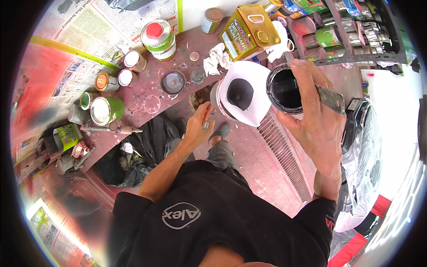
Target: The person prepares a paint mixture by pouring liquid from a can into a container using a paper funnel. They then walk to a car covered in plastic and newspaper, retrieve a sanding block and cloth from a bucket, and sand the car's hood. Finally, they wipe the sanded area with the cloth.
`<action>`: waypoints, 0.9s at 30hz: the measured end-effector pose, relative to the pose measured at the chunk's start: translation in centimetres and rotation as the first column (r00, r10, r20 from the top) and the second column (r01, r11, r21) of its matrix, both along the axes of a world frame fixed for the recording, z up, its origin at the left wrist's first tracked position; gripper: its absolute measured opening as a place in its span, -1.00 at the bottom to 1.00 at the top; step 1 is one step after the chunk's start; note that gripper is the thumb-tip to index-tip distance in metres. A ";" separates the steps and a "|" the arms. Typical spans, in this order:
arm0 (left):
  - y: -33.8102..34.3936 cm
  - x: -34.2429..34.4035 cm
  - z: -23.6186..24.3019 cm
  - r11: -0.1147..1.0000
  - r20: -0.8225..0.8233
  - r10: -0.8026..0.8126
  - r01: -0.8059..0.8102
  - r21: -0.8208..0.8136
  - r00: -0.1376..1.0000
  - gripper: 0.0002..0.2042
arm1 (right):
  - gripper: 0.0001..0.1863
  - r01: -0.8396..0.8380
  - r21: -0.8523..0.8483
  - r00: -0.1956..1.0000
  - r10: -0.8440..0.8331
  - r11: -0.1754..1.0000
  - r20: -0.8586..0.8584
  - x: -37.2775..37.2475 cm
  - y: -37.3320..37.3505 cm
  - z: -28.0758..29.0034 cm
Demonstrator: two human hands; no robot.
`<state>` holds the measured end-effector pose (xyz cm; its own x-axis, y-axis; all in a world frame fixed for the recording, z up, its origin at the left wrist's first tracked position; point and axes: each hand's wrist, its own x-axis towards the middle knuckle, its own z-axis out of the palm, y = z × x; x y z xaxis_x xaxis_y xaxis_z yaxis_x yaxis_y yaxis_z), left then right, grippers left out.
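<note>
My left hand [198,127] is closed around the metal body of what looks like a spray gun [209,118], mostly hidden by the fingers and paper. A white paper strainer [258,91] rests over its pale cup [215,100], with black liquid pooled in the middle. Beside the strainer, my right hand [316,111] grips an open paint can [287,91], its mouth facing up toward me and dark paint inside. Between the same hand's fingers and palm lies a flat, paint-stained mixing stick [330,99].
A paint-spotted bench [147,120] curves ahead, carrying several small cans, a lidded tin [160,38], a gold thinner can [249,33] and crumpled tissue [217,60]. A rack of cans [329,35] stands far right. Below are a black bag [147,138] and floor grate [284,155].
</note>
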<state>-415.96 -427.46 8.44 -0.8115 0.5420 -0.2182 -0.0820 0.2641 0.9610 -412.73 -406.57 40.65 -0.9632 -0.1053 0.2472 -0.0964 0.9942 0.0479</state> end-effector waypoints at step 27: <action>-0.3 1.2 -0.5 0.999 -0.045 -0.042 0.041 -0.021 0.998 -0.46 | 0.01 -0.011 -0.158 1.000 0.010 0.987 -0.006 1.3 -0.5 1.2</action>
<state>-414.75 -427.80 7.93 -0.7978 0.5713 -0.1928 -0.0273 0.2852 0.9581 -411.39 -407.03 41.89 -0.9611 -0.0749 0.2660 -0.1072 0.9883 -0.1090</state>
